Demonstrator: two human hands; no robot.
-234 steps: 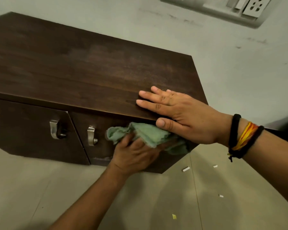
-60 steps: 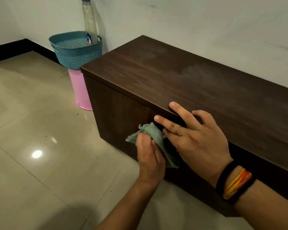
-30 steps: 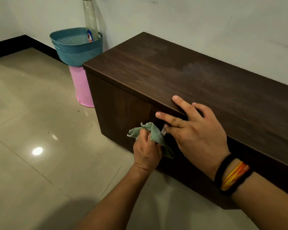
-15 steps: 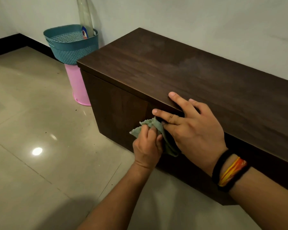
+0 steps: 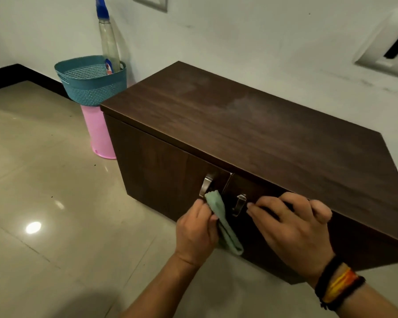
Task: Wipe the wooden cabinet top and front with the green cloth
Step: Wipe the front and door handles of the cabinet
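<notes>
Green cloth (image 5: pixel 223 222) pinched in your left hand (image 5: pixel 197 235), grip closed on its near edge, cloth pressed flat against wooden cabinet (image 5: pixel 251 134) front, between two metal handles: left handle (image 5: pixel 206 184), right handle (image 5: pixel 239 204). Your right hand (image 5: pixel 292 228) empty, fingers loosely spread, resting on right door just below top edge, fingertips near right handle. Wristbands (image 5: pixel 338 285) on right wrist. Far left of cabinet: teal basket (image 5: pixel 90 81) atop pink bin (image 5: pixel 100 134), spray bottle (image 5: pixel 108 40) standing in basket. Tiled floor (image 5: pixel 55 203) near left.
</notes>
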